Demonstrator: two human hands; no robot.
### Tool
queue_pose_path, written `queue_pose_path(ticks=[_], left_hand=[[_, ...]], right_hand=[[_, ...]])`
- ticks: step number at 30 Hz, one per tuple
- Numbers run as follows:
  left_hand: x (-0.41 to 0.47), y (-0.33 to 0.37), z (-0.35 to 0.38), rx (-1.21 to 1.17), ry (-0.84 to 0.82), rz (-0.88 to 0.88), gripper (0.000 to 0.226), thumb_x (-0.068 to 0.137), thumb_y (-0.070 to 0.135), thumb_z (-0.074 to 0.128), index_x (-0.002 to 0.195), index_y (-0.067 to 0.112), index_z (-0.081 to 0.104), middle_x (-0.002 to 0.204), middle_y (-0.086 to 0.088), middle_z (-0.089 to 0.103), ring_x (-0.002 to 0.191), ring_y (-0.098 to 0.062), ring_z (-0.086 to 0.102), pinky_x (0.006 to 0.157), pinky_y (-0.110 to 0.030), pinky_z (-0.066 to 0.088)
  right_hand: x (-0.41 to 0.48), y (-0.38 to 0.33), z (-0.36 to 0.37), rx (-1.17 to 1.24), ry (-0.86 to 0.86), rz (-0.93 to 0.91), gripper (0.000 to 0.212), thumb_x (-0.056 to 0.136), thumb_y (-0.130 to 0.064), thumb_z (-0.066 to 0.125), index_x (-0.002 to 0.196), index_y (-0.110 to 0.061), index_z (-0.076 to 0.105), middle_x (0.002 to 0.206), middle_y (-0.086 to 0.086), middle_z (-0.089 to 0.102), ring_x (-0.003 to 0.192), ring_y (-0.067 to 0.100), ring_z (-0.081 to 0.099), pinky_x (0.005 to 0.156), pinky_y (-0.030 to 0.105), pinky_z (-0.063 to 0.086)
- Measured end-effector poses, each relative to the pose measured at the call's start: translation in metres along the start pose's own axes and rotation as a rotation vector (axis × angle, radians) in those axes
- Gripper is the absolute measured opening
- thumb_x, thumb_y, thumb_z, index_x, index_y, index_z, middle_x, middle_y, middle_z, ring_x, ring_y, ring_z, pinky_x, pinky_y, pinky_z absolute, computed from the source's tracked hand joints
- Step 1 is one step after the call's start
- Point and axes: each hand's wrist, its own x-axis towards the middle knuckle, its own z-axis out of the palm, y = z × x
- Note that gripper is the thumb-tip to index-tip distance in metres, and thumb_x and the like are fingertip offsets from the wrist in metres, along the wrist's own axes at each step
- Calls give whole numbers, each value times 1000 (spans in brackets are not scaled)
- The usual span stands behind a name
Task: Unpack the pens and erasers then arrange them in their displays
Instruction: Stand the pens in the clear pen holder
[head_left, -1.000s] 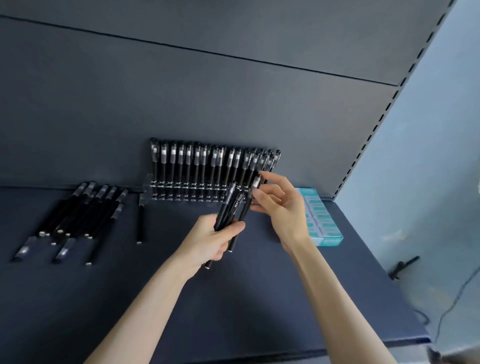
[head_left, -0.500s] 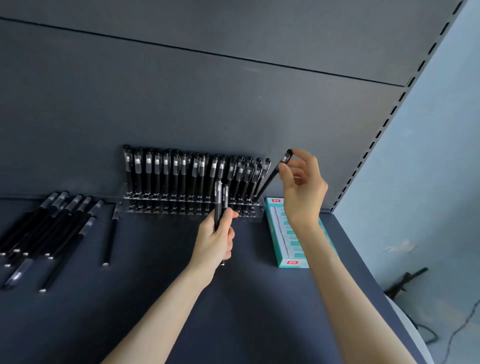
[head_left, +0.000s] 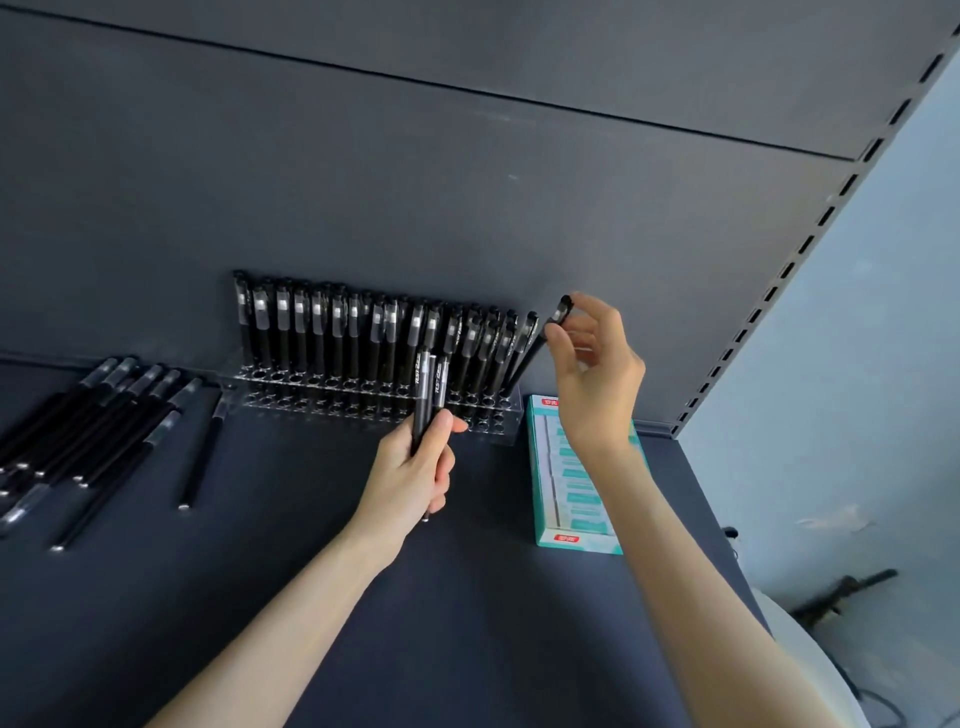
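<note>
**Pens (head_left: 332, 332) mostly racked, eraser box (head_left: 571, 499) not opened**

Racked pens stand upright in the clear rack (head_left: 498, 415) against the back panel (head_left: 467, 208). The back rows look full and a number of front holes show empty.

One pen (head_left: 562, 310) is in the right hand (head_left: 597, 384), with fingers (head_left: 592, 306) and thumb clamped on its cap end. It slants down and left from those fingers toward the right end of the rack. Cannot tell if the tip is in a hole yet.

The left hand (head_left: 410, 473) sits lower, in front of the rack, fingers wrapped tight round a bundle (head_left: 428, 384) of about three pens that stick up above the thumb.

Loose pens (head_left: 93, 426) lie piled on the shelf (head_left: 311, 597), well left of the left fingers. A single pen (head_left: 205, 452) lies between that pile and the hand. The eraser box lies under the right wrist, just beside the rack end, and looks closed. No eraser display is in view.

Progress, as a judgement: the pen part is past halfway. Left to do are the pinched pen, the bundle, the pile and the single pen, then all the erasers.

Pose: both forearms come up from the bottom edge. The right hand is raised higher, wrist bent, palm turned left. The left wrist is roughly straight, thumb on top
</note>
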Motion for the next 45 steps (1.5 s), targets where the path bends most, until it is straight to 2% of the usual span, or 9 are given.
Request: queue_pose_path(ticks=[7, 10, 17, 20, 22, 27, 36, 41, 45], left_hand=[[5, 5, -2, -1, 30, 33, 28, 97, 35, 49, 99, 11, 62, 54, 6, 40, 42, -9, 29, 40, -24, 25], [6, 5, -4, -8, 42, 27, 28, 96, 35, 49, 99, 11, 62, 55, 6, 40, 43, -10, 29, 40, -24, 25], [-2, 4, -2, 1, 10, 15, 26, 96, 37, 49, 96, 16, 64, 56, 4, 42, 44, -11, 30, 40, -24, 27], [-10, 6, -8, 13, -38, 13, 23, 93, 37, 54, 94, 19, 66, 57, 2, 45, 44, -11, 33, 40, -24, 31], [-15, 9, -13, -9, -85, 9, 23, 88, 38, 59, 94, 18, 68, 57, 0, 46, 43, -12, 35, 40, -24, 32], [-23, 17, -36, 21, -112, -1, 16, 91, 32, 60, 92, 21, 71, 57, -1, 49, 44, -13, 37, 41, -24, 33], [-18, 33, -119, 41, -41, 9, 25, 93, 37, 54, 95, 16, 67, 63, -4, 58, 46, -14, 42, 39, -23, 30], [-6, 48, -194, 83, 21, -3, 26, 95, 39, 50, 97, 16, 62, 63, -1, 61, 38, -11, 37, 35, -18, 24], [5, 57, -230, -3, -3, -27, 28, 95, 41, 48, 97, 17, 62, 57, 1, 54, 35, -7, 27, 36, -13, 16]], right_hand=[[-5, 3, 5, -193, -85, -72, 21, 86, -9, 66, 106, -7, 62, 81, 3, 71, 69, 22, 66, 71, 41, 55], [-8, 4, 8, -234, -122, -101, 18, 86, -8, 65, 104, -7, 64, 79, 3, 70, 67, 25, 65, 67, 46, 54], [-11, -3, -2, -259, -131, -49, 20, 88, -11, 62, 108, -11, 63, 86, 3, 68, 68, 21, 63, 69, 42, 54], [-23, -14, -3, -90, -118, -13, 15, 87, -15, 65, 101, -18, 63, 82, -6, 64, 67, 9, 59, 66, 27, 51], [-31, -26, 3, 123, -279, 116, 13, 84, -21, 69, 94, -27, 63, 73, -13, 65, 67, 2, 59, 66, 14, 45], [-44, -50, 32, 399, -549, 303, 20, 79, -15, 74, 94, -23, 63, 69, -12, 69, 64, 2, 63, 63, 11, 46], [-60, -92, 97, 440, -531, 258, 31, 87, -2, 62, 114, -15, 58, 79, 1, 71, 75, 13, 68, 75, 25, 55], [-59, -125, 151, 409, -192, 229, 32, 85, -2, 65, 104, -26, 56, 79, 4, 68, 71, 17, 69, 75, 31, 56], [-58, -136, 180, 244, -41, 101, 33, 86, -7, 65, 103, -33, 55, 83, -8, 67, 74, 9, 65, 70, 16, 48]])
